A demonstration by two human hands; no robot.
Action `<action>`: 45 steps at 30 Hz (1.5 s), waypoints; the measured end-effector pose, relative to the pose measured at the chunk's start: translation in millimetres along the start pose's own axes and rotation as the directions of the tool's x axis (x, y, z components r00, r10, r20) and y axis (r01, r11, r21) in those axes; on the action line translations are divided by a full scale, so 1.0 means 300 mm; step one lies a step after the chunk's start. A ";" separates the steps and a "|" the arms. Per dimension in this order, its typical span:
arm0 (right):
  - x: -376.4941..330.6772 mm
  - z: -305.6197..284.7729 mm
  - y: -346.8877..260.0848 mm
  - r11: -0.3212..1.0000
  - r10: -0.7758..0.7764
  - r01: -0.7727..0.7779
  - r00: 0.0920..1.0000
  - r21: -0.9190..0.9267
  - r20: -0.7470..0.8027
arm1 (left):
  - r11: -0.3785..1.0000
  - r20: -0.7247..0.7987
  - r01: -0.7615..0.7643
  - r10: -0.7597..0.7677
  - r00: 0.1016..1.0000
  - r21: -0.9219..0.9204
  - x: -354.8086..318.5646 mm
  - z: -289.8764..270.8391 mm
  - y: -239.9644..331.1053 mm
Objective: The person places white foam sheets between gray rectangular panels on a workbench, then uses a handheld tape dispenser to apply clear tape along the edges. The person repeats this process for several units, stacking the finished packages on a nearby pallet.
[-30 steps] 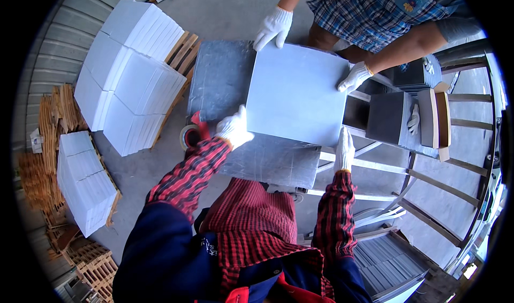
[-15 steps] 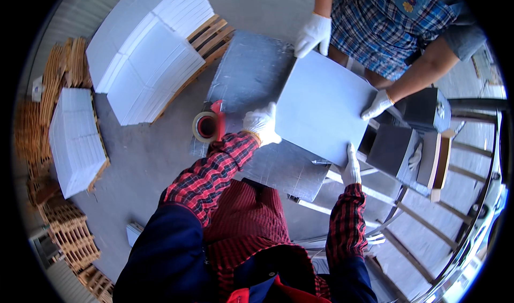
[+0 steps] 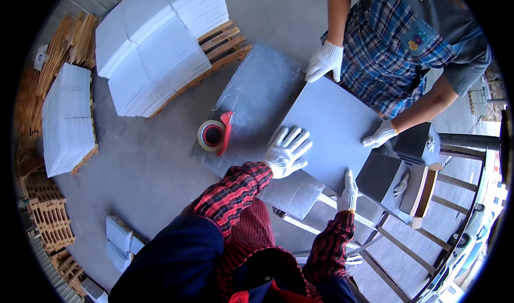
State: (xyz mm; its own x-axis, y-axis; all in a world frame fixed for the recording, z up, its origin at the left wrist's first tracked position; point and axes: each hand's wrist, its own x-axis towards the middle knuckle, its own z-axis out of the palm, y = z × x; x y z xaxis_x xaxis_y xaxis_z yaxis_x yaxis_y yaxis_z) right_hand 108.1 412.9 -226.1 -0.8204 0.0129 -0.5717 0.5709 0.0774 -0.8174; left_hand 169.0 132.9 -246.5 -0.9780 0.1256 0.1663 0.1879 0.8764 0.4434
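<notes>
The grey board lies flat on the wrapped table, long axis running away from the wearer toward a co-worker; left hand rests splayed on its near-left edge, right hand flat against the near corner.

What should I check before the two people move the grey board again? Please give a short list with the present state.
1. Left hand flat on the grey board: ok.
2. Right hand on the near edge: ok.
3. Co-worker's hands on the far edges: ok.
4. Tape dispenser apart from the board: ok.
5. Board fully on the table: not ok, it overhangs.
6. Grip firm: cannot tell.
</notes>
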 end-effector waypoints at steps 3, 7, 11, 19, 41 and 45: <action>-0.129 0.092 -0.147 0.957 -0.176 0.154 0.982 -0.247 -0.069 | 0.997 0.038 0.005 -0.002 0.999 -0.076 -0.022 -0.029 -0.058; -0.321 0.324 -0.325 0.741 -0.436 0.218 0.875 -0.635 -0.209 | 0.955 0.040 0.001 0.011 0.999 -0.297 -0.034 -0.063 -0.168; -0.475 0.679 -0.461 0.438 -0.649 0.013 0.697 -0.899 -0.307 | 0.872 0.049 0.029 -0.006 0.999 -0.488 -0.034 -0.114 -0.320; -0.505 0.992 -0.430 0.377 -0.827 -0.023 0.441 -0.926 -0.348 | 0.801 -0.090 -0.196 0.176 0.980 -0.565 0.107 -0.611 -0.393; -0.301 1.119 -0.180 0.549 -0.051 0.788 0.365 0.279 -0.930 | 0.197 0.355 -0.974 0.924 0.145 -0.114 0.572 -0.874 -0.115; -0.261 1.184 -0.274 0.482 -0.082 0.832 0.354 0.274 -0.932 | 0.280 0.387 -0.911 0.910 0.151 -0.302 0.580 -0.895 -0.082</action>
State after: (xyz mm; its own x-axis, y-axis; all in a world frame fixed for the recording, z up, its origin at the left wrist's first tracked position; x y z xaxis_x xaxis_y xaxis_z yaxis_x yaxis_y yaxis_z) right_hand 137.4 51.3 -139.4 -0.3680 0.9272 -0.0695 -0.3983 -0.2248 -0.8893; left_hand 18.4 8.2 8.1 -0.0118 0.9961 0.0879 0.9712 -0.0095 0.2380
